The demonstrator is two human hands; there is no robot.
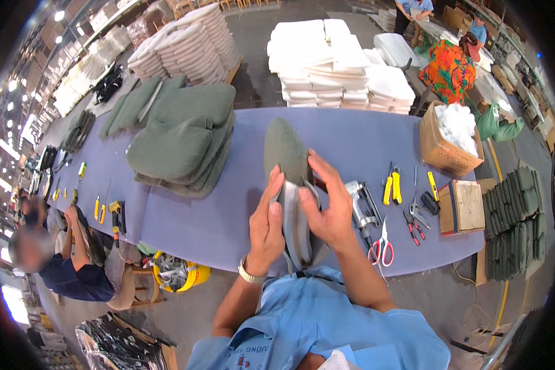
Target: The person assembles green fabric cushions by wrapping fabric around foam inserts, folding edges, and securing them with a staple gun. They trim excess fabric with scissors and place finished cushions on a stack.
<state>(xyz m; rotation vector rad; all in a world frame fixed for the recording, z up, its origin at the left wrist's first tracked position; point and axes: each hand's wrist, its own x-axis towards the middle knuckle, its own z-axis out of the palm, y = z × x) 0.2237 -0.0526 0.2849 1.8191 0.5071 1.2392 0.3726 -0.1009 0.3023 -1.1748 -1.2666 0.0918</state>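
Observation:
A dark green seat cushion [283,147] stands on its edge in front of me at the table's near side, its grey lining and seam side [297,228] turned up toward me. My left hand [267,223] lies along its left side with fingers straight and close together. On the other side my right hand [328,206] presses with fingers spread, the thumb near the grey edge. The cushion is gripped between both hands. Beyond my left hand lies a stack of green cushions [172,145]. Nearest my right hand are a staple gun [364,203] and red-handled scissors [382,246].
The blue-covered table [364,135] also bears yellow cutters [396,185], pliers [413,228], a wooden block [462,206] and a carton of white stuffing [450,142]. White foam stacks [317,61] stand beyond. A person [80,265] works at left beside a yellow bucket [182,271].

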